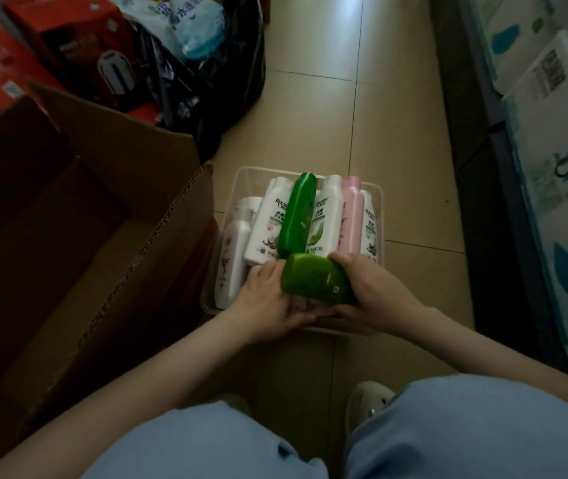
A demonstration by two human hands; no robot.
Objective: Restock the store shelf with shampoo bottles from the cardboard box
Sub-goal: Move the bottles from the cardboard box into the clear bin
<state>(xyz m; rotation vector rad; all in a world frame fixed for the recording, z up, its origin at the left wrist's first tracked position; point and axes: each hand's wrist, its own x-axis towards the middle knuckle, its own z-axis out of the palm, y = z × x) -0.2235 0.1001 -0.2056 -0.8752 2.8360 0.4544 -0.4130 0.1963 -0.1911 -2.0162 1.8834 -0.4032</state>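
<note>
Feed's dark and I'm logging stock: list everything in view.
Bin: one, clear, on the floor, centre.
Green bottles: two; one lying atop the others in the bin, one held over its near end.
White bottles: at least four, in the bin.
Pink bottle: one, in the bin, right side.
Cardboard box: one, brown, open, left of the bin.
Red boxes: two, top left.
Bag: one, black, beyond the cardboard box.
Packs: several, white and blue, right.
Shoe: one, pale, bottom.
Right hand: grips the held green bottle.
Left hand: at that bottle's left end; grip unclear.
</note>
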